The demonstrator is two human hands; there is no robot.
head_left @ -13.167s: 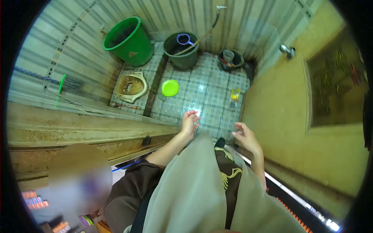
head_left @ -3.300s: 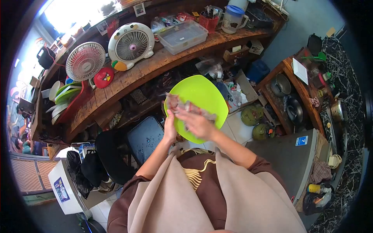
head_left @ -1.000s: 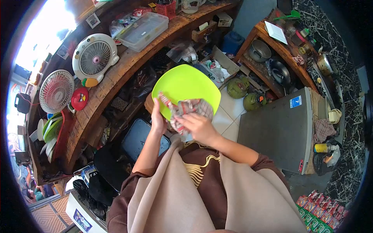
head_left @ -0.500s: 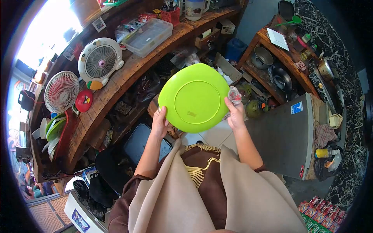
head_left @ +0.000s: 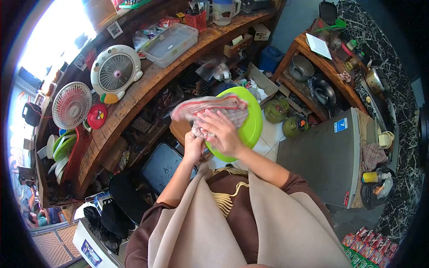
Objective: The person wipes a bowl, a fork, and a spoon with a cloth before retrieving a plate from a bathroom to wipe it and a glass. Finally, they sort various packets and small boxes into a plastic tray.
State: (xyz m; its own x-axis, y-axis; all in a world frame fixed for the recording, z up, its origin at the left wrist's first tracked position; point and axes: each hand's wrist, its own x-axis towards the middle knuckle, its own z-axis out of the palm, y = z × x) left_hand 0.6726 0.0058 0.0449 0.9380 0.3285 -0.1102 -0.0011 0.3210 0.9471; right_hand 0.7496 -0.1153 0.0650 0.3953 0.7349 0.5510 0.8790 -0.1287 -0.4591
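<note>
A lime-green plate (head_left: pixel 253 117) is held tilted in front of my body. Across its left part lies a striped cloth (head_left: pixel 228 106) with red bands, its far end blurred. My right hand (head_left: pixel 223 134) presses the cloth against the plate, fingers pointing up and left. At the plate's lower left edge, my left hand (head_left: pixel 194 146) is closed in a grip; the cloth and my right hand hide part of that edge.
On the curved wooden counter stand a clear plastic box (head_left: pixel 170 44), a round fan (head_left: pixel 115 71) and stacked plates (head_left: pixel 66 146). A grey fridge (head_left: pixel 319 156) is at right, with green gas cylinders (head_left: pixel 277 110) beside it. A dark tray (head_left: pixel 163 169) lies below left.
My right hand has left the plate's right edge and crossed to its left side with the cloth, now spread out. The plate has turned and shifted right; my left hand moved slightly right.
</note>
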